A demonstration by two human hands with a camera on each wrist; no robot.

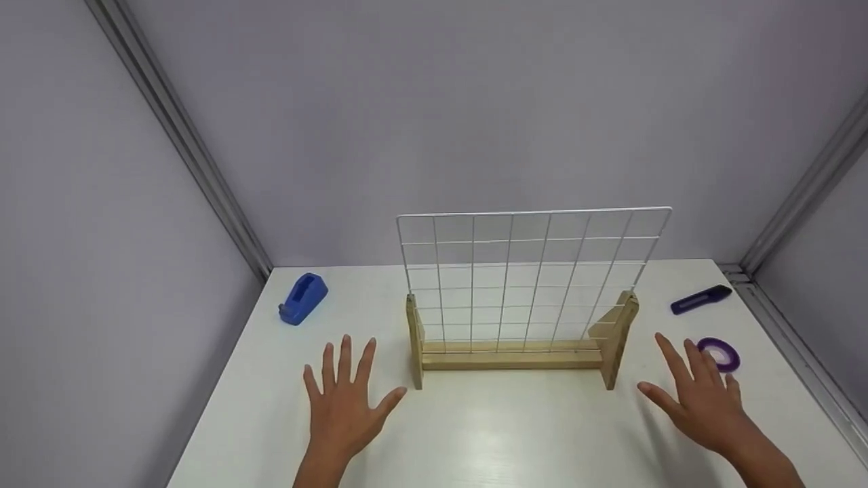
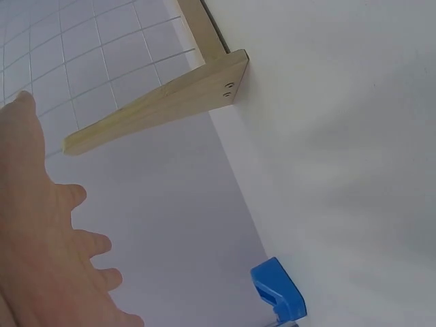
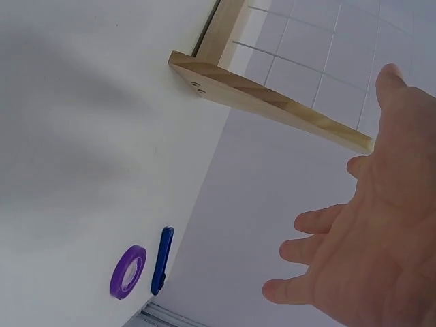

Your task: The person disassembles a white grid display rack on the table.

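Both my hands were flat and open, fingers spread, holding nothing. My left hand (image 1: pixel 346 400) sat over the white table (image 1: pixel 502 440) just left of the white wire grid panel in its light wooden stand (image 1: pixel 519 318), thumb tip near the stand's left foot but not touching it as far as I could tell. My right hand (image 1: pixel 698 396) was on the other side, just right of the stand's right foot, also apart from it.

The stand stood upright at table centre, grid vertical, long base rail running left to right. From the wrist views its wooden side feet (image 2: pixel 163 102) (image 3: pixel 272 102) stuck out toward me along the table.

A small purple tape roll (image 1: pixel 720 352) lay just beyond my right fingertips, close to them; I couldn't tell if they touched. A dark blue flat cutter-like tool (image 1: pixel 700 299) lay farther back, near the table's right edge. A blue plastic tape dispenser (image 1: pixel 302 298) sat at the back left, near the left edge, well apart from my left hand.

Open room: the wide bare strip of table between my hands in front of the stand. Grey walls closed in the left, back and right edges.
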